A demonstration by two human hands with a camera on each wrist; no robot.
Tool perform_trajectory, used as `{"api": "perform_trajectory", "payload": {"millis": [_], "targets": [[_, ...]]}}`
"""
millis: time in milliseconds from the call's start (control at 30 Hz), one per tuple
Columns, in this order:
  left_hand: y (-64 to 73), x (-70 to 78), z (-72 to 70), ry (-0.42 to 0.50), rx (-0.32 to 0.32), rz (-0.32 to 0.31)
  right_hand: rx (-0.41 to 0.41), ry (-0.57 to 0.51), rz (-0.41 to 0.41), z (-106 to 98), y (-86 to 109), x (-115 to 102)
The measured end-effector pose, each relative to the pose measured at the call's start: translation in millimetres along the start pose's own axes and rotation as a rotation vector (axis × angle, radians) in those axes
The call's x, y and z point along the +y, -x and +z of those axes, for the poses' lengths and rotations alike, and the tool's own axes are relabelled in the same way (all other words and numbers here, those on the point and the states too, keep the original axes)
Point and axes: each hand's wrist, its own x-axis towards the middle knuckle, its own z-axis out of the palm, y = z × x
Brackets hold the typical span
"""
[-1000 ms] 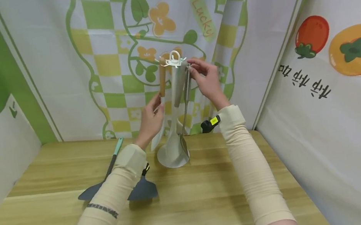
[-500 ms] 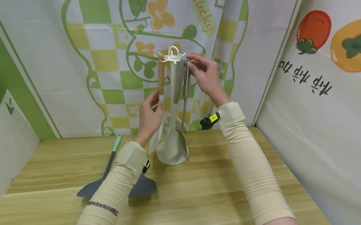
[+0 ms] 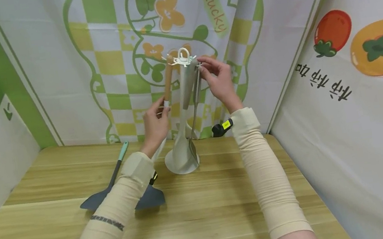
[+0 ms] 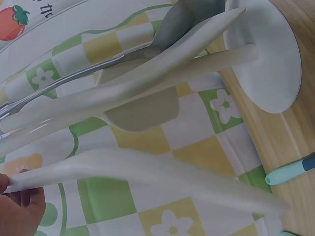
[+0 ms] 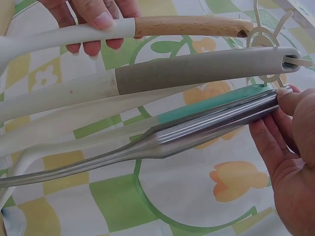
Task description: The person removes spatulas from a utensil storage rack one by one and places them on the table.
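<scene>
Near the back of the table stands a white utensil rack (image 3: pixel 182 59) with a round base and hooks on top. My left hand (image 3: pixel 156 122) pinches the white neck of a wooden-handled spatula (image 5: pixel 192 26), just below the wood. Its white blade (image 4: pixel 147 169) slants down and left, away from the rack. The handle's end is by the hooks; whether one passes through it I cannot tell. With thumb and fingers my right hand (image 3: pixel 220 84) holds the handle end of a metal spoon (image 5: pixel 216 125) at the rack's right side. A grey-handled utensil (image 5: pixel 197 66) and a turquoise-handled one (image 5: pixel 211 103) hang between.
Two dark spatulas lie on the wooden table (image 3: pixel 207 224) left of the rack: one with a turquoise handle (image 3: pixel 95 200), the other (image 3: pixel 151 197) partly under my left forearm. A patterned curtain (image 3: pixel 110 73) hangs close behind the rack.
My left hand has moved slightly left and down along with the spatula, whose lower end swings out from the rack. The right hand stays at the spoon's top.
</scene>
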Motion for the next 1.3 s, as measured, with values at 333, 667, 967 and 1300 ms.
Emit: {"api": "perform_trajectory", "payload": {"millis": [333,667,967,1300], "targets": [[1.7,2.7,-2.4,-0.022,0.017,0.015,-0.018,0.000,0.017,0,6.6,-23],[0.9,2.3,-2.8,-0.018,0.036,0.022,-0.025,-0.009,0.019,0,5.1,-20],[3.0,7.3,-3.0,0.030,0.043,-0.003,-0.031,-0.018,-0.008,-1,5.7,-17],[-0.6,10.7,-5.3,0.056,0.041,-0.038,-0.039,-0.010,0.008,-2,4.0,-17]]}}
